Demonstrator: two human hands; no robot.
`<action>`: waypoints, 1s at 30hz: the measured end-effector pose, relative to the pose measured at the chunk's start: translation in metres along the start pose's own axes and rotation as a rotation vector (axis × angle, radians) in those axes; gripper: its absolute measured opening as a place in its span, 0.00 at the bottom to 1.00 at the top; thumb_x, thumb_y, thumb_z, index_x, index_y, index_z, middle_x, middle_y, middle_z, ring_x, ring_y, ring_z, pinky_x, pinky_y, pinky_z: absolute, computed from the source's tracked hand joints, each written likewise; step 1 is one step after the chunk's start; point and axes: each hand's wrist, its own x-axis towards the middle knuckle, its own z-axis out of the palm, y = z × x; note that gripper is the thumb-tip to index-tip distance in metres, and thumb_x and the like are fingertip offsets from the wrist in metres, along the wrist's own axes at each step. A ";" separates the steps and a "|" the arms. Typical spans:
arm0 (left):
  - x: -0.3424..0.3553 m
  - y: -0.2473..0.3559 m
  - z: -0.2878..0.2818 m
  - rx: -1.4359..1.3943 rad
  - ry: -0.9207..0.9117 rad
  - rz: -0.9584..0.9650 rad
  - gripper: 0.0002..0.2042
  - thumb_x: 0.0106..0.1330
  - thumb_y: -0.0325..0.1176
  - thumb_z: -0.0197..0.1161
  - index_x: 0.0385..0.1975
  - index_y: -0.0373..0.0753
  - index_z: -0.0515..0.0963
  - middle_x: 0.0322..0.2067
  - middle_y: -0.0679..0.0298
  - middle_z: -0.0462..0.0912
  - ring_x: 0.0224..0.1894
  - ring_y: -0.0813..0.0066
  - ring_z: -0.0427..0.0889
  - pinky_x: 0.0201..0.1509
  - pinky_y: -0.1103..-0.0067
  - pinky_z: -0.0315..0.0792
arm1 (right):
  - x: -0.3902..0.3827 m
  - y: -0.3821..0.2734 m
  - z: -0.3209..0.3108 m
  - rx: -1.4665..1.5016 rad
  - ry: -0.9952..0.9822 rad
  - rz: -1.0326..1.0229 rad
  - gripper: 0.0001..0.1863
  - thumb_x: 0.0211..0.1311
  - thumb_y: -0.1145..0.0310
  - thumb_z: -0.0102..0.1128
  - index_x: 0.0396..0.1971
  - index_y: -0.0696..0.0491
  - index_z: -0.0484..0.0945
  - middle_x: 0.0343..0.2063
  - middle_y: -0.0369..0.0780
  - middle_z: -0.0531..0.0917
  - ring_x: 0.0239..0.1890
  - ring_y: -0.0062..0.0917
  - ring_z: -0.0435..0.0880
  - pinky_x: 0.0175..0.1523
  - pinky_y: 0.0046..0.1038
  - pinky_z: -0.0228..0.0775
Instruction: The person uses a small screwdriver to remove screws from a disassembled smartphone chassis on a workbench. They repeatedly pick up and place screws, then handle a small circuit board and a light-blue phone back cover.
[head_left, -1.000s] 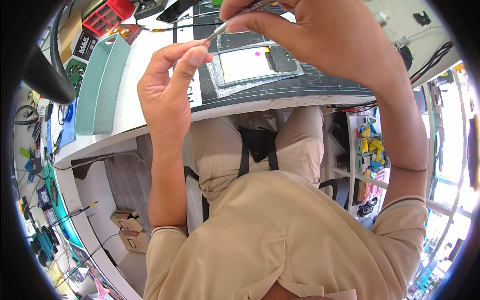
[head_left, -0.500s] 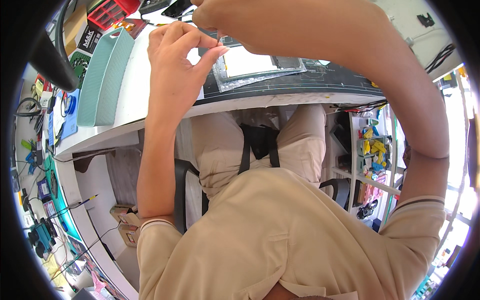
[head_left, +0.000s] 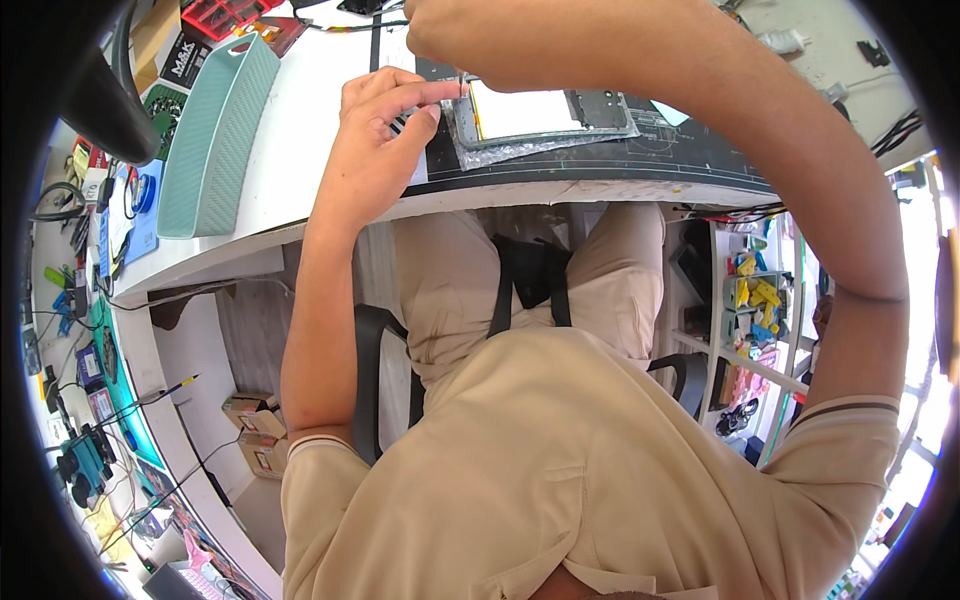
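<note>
A flat opened device, tablet-like, with a large white panel (head_left: pixel 525 114) and a dark grey frame lies on clear bubble wrap (head_left: pixel 490 157). At its left edge is my left hand (head_left: pixel 382 135), index finger stretched out to the frame's corner and thumb apart from it; nothing shows between them. My right hand (head_left: pixel 465 38) is curled closed above the device's far left corner. A thin dark tip (head_left: pixel 462 78) shows below it, beside the left index fingertip; the rest of what it holds is hidden by the hand.
Under the device spreads a dark printed work mat (head_left: pixel 690 150) on a white desk (head_left: pixel 290 150). A pale green basket (head_left: pixel 215 150) stands at the left, with a red parts organiser (head_left: pixel 225 15) behind it. Black cables (head_left: pixel 895 132) lie at the far right.
My left thumb and index finger, pinched together before, have parted, and the index finger now reaches to the device's edge. My right hand stays closed above it. The view has shifted slightly.
</note>
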 end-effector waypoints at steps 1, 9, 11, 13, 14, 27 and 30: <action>0.000 -0.001 0.001 0.000 -0.007 0.003 0.13 0.74 0.31 0.61 0.52 0.48 0.90 0.44 0.72 0.80 0.62 0.64 0.65 0.65 0.71 0.67 | 0.000 0.000 0.000 -0.003 -0.009 0.000 0.09 0.58 0.71 0.65 0.31 0.59 0.91 0.36 0.50 0.90 0.45 0.42 0.90 0.48 0.39 0.83; -0.003 0.000 0.003 0.034 0.015 0.006 0.14 0.73 0.31 0.61 0.52 0.47 0.90 0.45 0.72 0.80 0.63 0.64 0.65 0.66 0.71 0.67 | 0.001 0.000 0.003 -0.012 -0.017 -0.001 0.09 0.58 0.70 0.65 0.30 0.59 0.90 0.35 0.50 0.91 0.43 0.43 0.90 0.46 0.39 0.84; -0.003 -0.001 0.003 0.061 0.019 0.020 0.14 0.73 0.31 0.61 0.52 0.47 0.90 0.45 0.72 0.80 0.63 0.63 0.65 0.66 0.70 0.67 | 0.001 -0.002 0.001 0.007 -0.034 0.010 0.09 0.58 0.71 0.65 0.30 0.59 0.90 0.35 0.50 0.90 0.42 0.43 0.90 0.45 0.39 0.84; -0.003 -0.001 0.003 0.091 0.025 0.035 0.14 0.73 0.31 0.61 0.52 0.47 0.90 0.45 0.72 0.80 0.63 0.63 0.65 0.67 0.70 0.67 | 0.001 -0.005 -0.003 0.015 -0.070 0.036 0.09 0.58 0.71 0.65 0.30 0.60 0.90 0.34 0.50 0.90 0.40 0.43 0.91 0.44 0.38 0.84; -0.004 -0.002 0.004 0.096 0.028 0.040 0.14 0.73 0.30 0.61 0.52 0.47 0.90 0.44 0.72 0.80 0.63 0.63 0.65 0.67 0.70 0.66 | 0.002 -0.007 -0.005 0.014 -0.096 0.056 0.09 0.58 0.72 0.65 0.30 0.60 0.90 0.34 0.51 0.90 0.40 0.43 0.91 0.43 0.38 0.84; -0.009 -0.001 0.010 0.302 0.001 0.043 0.39 0.56 0.61 0.80 0.64 0.44 0.82 0.67 0.62 0.73 0.74 0.55 0.60 0.75 0.63 0.63 | 0.015 -0.014 -0.022 -0.021 -0.214 0.072 0.11 0.58 0.73 0.66 0.38 0.60 0.91 0.37 0.52 0.91 0.43 0.44 0.92 0.47 0.40 0.84; -0.008 -0.002 0.013 0.357 0.017 0.045 0.39 0.56 0.61 0.80 0.64 0.44 0.82 0.67 0.62 0.73 0.74 0.55 0.61 0.77 0.62 0.60 | 0.035 -0.009 -0.012 -0.068 -0.295 0.134 0.12 0.59 0.72 0.67 0.40 0.59 0.91 0.39 0.51 0.91 0.45 0.44 0.92 0.50 0.41 0.83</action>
